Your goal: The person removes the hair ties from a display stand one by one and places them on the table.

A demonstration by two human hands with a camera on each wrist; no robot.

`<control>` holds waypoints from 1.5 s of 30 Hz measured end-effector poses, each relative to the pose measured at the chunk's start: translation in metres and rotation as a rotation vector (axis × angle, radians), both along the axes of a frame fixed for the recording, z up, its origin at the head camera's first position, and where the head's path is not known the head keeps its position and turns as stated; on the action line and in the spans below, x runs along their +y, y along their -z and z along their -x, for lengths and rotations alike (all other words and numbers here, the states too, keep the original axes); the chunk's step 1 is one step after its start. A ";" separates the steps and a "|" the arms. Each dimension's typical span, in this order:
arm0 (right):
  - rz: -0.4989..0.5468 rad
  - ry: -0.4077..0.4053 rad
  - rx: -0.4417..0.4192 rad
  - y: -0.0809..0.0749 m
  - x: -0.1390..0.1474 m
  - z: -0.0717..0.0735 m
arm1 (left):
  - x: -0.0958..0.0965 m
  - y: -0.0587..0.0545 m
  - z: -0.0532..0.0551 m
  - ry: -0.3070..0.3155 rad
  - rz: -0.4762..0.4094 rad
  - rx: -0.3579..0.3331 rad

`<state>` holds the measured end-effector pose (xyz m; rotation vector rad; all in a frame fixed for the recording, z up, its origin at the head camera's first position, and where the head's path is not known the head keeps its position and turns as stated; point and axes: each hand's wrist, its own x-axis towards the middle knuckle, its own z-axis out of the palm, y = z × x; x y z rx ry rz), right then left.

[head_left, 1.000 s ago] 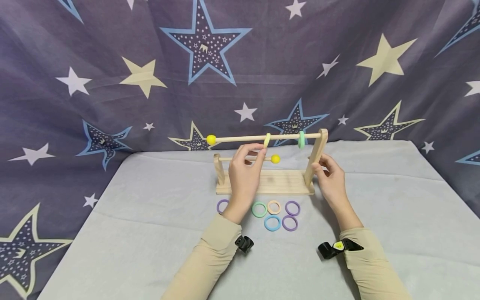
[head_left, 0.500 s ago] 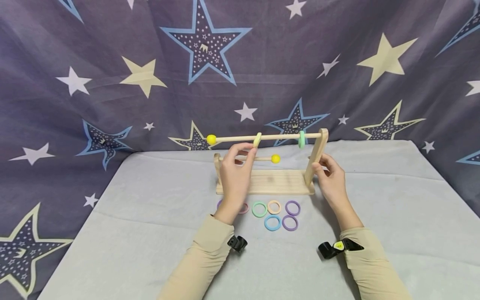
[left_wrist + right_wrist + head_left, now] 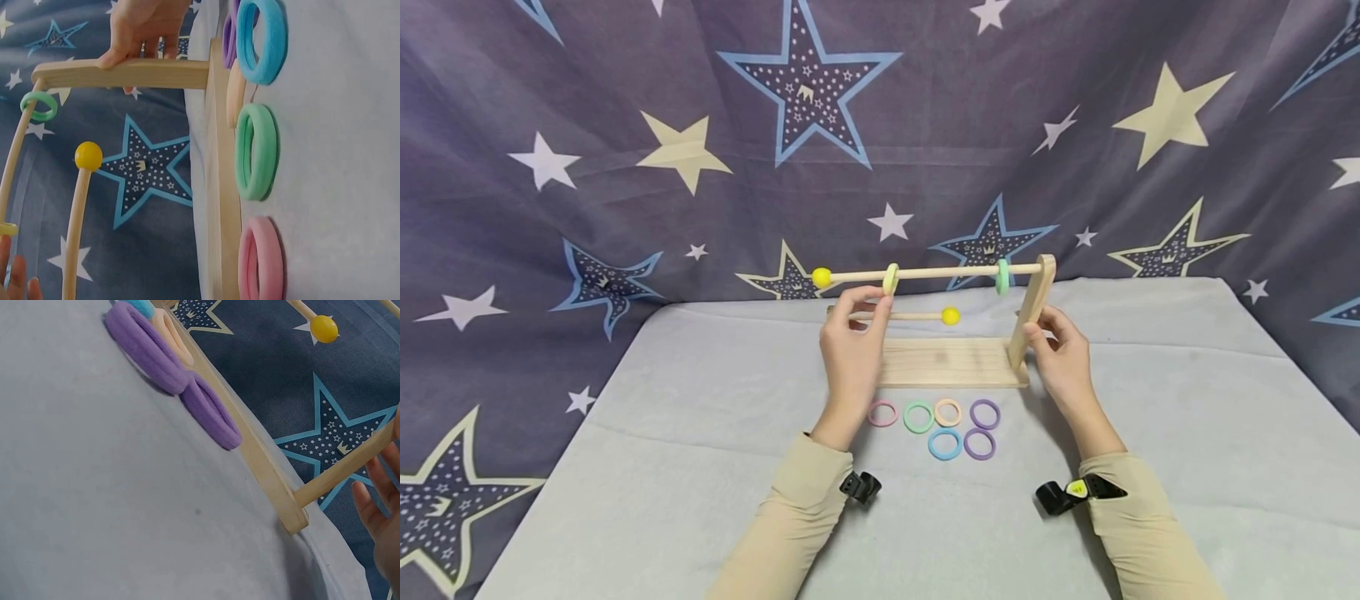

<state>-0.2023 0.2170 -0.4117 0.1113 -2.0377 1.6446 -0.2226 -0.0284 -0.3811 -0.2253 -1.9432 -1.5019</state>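
Observation:
My left hand (image 3: 850, 354) pinches a pale yellow hair tie (image 3: 891, 281) that hangs round the upper rod (image 3: 943, 272) of a wooden stand, nearer the rod's yellow ball end (image 3: 822, 277). Farther right on that rod hangs a green hair tie (image 3: 1003, 277), close to the post. My right hand (image 3: 1063, 367) holds the upright post (image 3: 1034, 308), thumb in front and fingers behind; the left wrist view shows this grip on the post (image 3: 137, 74) too. A shorter lower rod (image 3: 917, 317) ends in another yellow ball (image 3: 951, 316); my left hand covers its left part.
In front of the stand's base (image 3: 951, 362), several hair ties lie on the grey cloth (image 3: 925, 525): pink (image 3: 872, 421), green (image 3: 918, 431), peach (image 3: 948, 427), blue (image 3: 945, 457) and purple (image 3: 980, 458). A star-patterned curtain (image 3: 880, 183) hangs behind the table.
My left hand has slid the yellow hair tie leftward along the upper rod, toward the ball end. The pink hair tie has come into sight beside my wrist. My right hand keeps its place.

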 end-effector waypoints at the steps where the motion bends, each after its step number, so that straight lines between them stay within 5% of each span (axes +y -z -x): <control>1: -0.003 0.001 -0.001 0.000 0.000 0.000 | -0.001 0.000 0.000 0.000 -0.003 0.000; 29: 0.005 -0.007 -0.002 -0.001 0.001 0.001 | -0.027 -0.004 -0.003 -0.039 -0.077 0.013; 45: -0.011 0.006 -0.013 -0.002 0.000 -0.001 | -0.037 -0.002 -0.001 -0.113 -0.113 -0.017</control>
